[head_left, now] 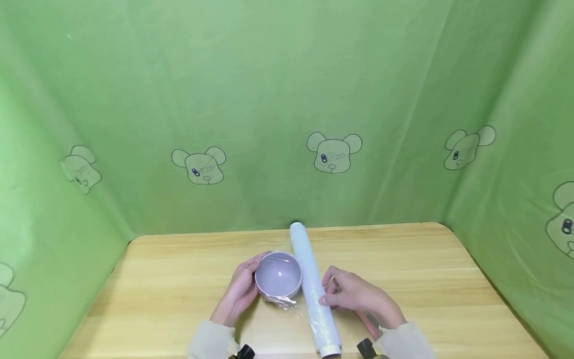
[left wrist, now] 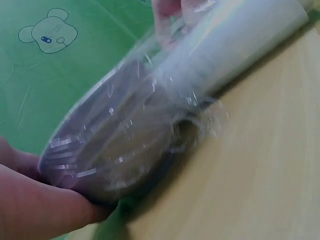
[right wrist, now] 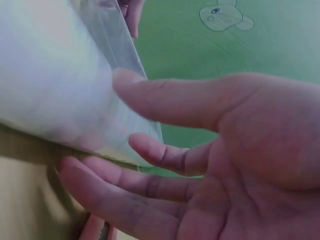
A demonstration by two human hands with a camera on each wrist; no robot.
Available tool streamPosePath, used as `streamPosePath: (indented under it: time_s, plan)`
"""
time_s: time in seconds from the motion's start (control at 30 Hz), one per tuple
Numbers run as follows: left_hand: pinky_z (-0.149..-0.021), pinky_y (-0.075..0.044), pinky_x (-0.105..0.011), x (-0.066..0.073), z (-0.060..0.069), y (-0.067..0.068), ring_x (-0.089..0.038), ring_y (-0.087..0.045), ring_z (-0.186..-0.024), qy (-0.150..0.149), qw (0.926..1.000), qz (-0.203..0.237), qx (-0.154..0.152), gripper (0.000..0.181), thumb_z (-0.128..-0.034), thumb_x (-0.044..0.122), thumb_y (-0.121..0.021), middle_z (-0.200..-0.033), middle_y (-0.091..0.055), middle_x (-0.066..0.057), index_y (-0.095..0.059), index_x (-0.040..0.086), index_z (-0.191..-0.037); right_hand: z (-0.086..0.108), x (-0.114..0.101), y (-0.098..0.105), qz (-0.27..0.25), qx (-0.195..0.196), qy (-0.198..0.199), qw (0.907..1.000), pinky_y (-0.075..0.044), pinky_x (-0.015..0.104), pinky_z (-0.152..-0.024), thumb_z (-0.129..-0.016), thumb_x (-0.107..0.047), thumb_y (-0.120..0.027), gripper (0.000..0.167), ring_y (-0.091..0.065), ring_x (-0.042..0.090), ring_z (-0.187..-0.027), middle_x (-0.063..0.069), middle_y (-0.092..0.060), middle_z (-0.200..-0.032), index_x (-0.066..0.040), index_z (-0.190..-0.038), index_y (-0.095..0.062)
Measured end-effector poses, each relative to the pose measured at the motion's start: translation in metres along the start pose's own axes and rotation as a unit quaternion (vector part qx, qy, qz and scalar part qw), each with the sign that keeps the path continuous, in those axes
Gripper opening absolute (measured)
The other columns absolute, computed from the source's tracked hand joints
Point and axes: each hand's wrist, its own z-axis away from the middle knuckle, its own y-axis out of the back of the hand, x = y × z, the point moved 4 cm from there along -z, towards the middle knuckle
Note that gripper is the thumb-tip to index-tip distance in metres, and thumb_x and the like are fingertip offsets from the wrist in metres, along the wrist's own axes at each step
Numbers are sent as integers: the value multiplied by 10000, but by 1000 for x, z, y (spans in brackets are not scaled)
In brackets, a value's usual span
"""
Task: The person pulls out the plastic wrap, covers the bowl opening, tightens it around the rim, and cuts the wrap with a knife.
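My left hand (head_left: pixel 242 286) grips the side of a light purple bowl (head_left: pixel 279 275), thumb and fingers on its rim. Clear cling film (left wrist: pixel 120 130) covers the bowl and bunches in wrinkles along its near side. Just right of the bowl, a long roll of cling film (head_left: pixel 314 289) lies lengthwise on the table. My right hand (head_left: pixel 354 294) is at the roll's right side, its fingers loosely bent and apart from the thumb. In the right wrist view the thumb overlaps the film's edge; whether it touches is unclear.
A reddish object (head_left: pixel 368 324), mostly hidden, lies beneath my right wrist. The wooden table (head_left: pixel 170 279) ends at a green curtain (head_left: pixel 269 99) with bear-head prints, which also hangs at both sides. The roll's far end reaches the table's back edge.
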Motion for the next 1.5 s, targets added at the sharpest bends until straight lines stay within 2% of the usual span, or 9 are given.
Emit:
streamPosePath:
  time_s: [0.13, 0.23, 0.37, 0.47, 0.53, 0.73, 1.1, 1.37, 1.5]
  plan:
    - [-1255, -178, -448, 3, 2, 4, -394, -211, -1525, -3, 9965, -604, -570, 527, -1117, 202, -372, -1639, -256, -254, -289, -89, -1549, -6, 3, 0, -635, 253, -253, 9973, -633, 423, -743, -956, -153, -705, 452, -691, 259, -840, 175, -610, -1028, 102, -1263, -492]
    - [-1252, -158, -443, 7, 6, 11, -403, -158, -1536, 22, 9869, -1000, -1262, 671, -1077, 189, -515, -1669, -159, -252, -167, -56, -1596, -12, 3, -2, -1040, 386, -341, 9932, -637, 453, -765, -987, -158, -664, 578, -688, 268, -881, 220, -593, -1099, 142, -1396, -387]
    - [-1220, -272, -370, 9, 13, 18, -412, -183, -1528, 79, 9697, -1173, -2143, 1006, -900, -21, -723, -1674, -95, -268, -15, -23, -1616, -18, 5, -6, -1355, 452, -503, 9885, -639, 456, -735, -1023, -139, -605, 658, -681, 287, -889, 239, -610, -1108, 161, -1491, -254]
    - [-1192, -336, -342, 8, 14, 16, -429, -238, -1507, 7, 9608, -1315, -2440, 1190, -761, -130, -791, -1661, -118, -288, 24, -2, -1620, -22, 8, -6, -1331, 649, -694, 9865, -641, 454, -702, -1044, -129, -559, 631, -682, 289, -858, 236, -629, -1090, 162, -1506, -244]
    - [-1189, -348, -356, 6, 13, 12, -439, -281, -1484, -144, 9590, -1520, -2388, 1239, -714, -157, -808, -1645, -156, -295, 20, 4, -1622, -24, 9, -6, -1290, 792, -813, 9851, -643, 456, -688, -1047, -121, -546, 599, -687, 293, -837, 237, -634, -1075, 165, -1496, -271]
    - [-1198, -346, -449, 3, 11, 3, -452, -379, -1398, -664, 9553, -2236, -1816, 1238, -629, -161, -851, -1579, -297, -268, -110, -19, -1611, -27, 9, -7, -1245, 986, -987, 9824, -643, 460, -662, -1033, -126, -570, 607, -685, 292, -799, 238, -606, -1035, 173, -1486, -299]
    - [-1162, -405, -367, 0, 12, 7, -436, -420, -1376, -817, 9550, -2235, -1774, 1163, -624, -176, -846, -1550, -364, -253, -230, 7, -1594, -29, 10, -15, -1462, 211, -642, 9870, -633, 446, -661, -1083, -184, -478, 584, -681, 257, -779, 179, -652, -991, 200, -1465, -260]
    - [-1165, -402, -391, -1, 12, 12, -440, -425, -1373, -851, 9550, -2313, -1652, 1146, -622, -172, -849, -1539, -380, -251, -256, 8, -1585, -36, 9, -20, -1375, 1072, -834, 9812, -613, 421, -660, -1006, -134, -619, 461, -647, 260, -771, 190, -600, -954, 153, -1317, -435]
    - [-1162, -405, -380, 0, 12, 15, -441, -422, -1377, -825, 9559, -2295, -1639, 1144, -627, -163, -853, -1543, -377, -250, -256, 13, -1587, -38, 12, -19, -1593, 1070, -901, 9773, -605, 405, -616, -986, -155, -660, 494, -649, 257, -742, 175, -613, -974, 115, -1333, -432]
